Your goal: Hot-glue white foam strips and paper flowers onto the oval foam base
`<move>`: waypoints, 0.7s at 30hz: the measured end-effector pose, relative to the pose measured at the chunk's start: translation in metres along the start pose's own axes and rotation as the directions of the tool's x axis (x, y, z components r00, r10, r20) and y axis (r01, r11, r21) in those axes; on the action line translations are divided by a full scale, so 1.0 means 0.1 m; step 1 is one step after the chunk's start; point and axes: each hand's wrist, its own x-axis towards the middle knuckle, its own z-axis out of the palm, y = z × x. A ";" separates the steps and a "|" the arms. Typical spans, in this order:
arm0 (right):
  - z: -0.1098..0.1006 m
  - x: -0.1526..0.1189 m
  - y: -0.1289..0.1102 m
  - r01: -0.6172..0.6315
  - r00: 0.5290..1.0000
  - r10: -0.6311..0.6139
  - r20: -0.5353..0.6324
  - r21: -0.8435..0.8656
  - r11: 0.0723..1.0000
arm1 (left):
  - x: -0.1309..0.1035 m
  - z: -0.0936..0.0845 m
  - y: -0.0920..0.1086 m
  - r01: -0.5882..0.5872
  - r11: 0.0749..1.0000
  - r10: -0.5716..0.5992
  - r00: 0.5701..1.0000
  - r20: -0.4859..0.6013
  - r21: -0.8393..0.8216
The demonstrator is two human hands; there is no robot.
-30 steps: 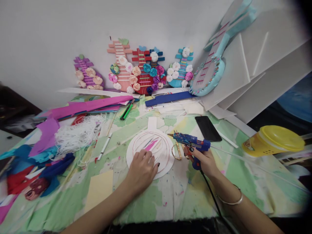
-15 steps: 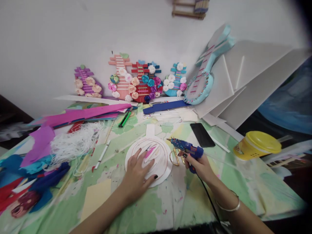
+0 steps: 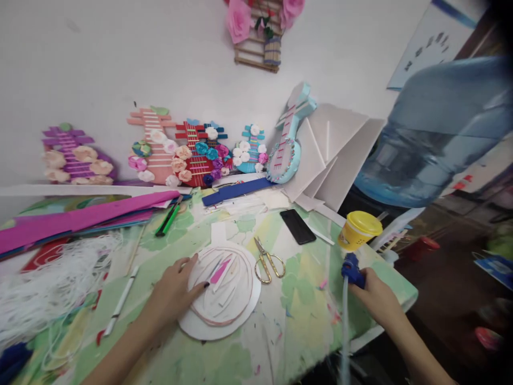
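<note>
A round white foam or card cutout [image 3: 212, 330] with a short neck lies on the table. On top of it sit a smaller white disc with a reddish rim and thin strips, one of them magenta. My left hand [image 3: 176, 289] touches the cutout's left side, thumb and index finger apart, the thumb lying over the disc. My right hand [image 3: 374, 291] grips a blue hot glue gun [image 3: 351, 269] near the table's right edge. A long translucent glue stick [image 3: 345, 331] sticks out of its back toward me. Gold-handled scissors [image 3: 267, 262] lie right of the cutout.
Near the glue gun stands a yellow tub [image 3: 359, 231], with a black phone [image 3: 297, 226] left of it. A green cutter [image 3: 168, 219], a white pen [image 3: 121, 301] and tangled white string [image 3: 60, 283] lie leftward. Decorated guitar shapes [image 3: 152, 149] and a large water bottle [image 3: 433, 133] stand behind.
My right hand has carried the glue gun away from the cutout to the right edge. My left hand has slid to the cutout's left side. The view has turned right.
</note>
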 end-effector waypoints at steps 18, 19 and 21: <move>0.03 0.14 0.12 0.036 0.993 -0.072 -0.090 -0.344 0.938 | -0.04 -0.10 0.17 0.265 0.938 -0.268 0.963 0.014 -0.224; 0.00 0.14 0.08 0.087 0.982 -0.141 -0.127 -0.363 0.928 | -0.07 -0.14 0.19 0.282 0.922 -0.290 0.957 0.012 -0.265; -0.05 0.12 -0.06 0.227 0.932 -0.292 -0.214 -0.283 0.932 | -0.14 -0.21 0.20 0.292 0.898 -0.314 0.949 -0.014 -0.330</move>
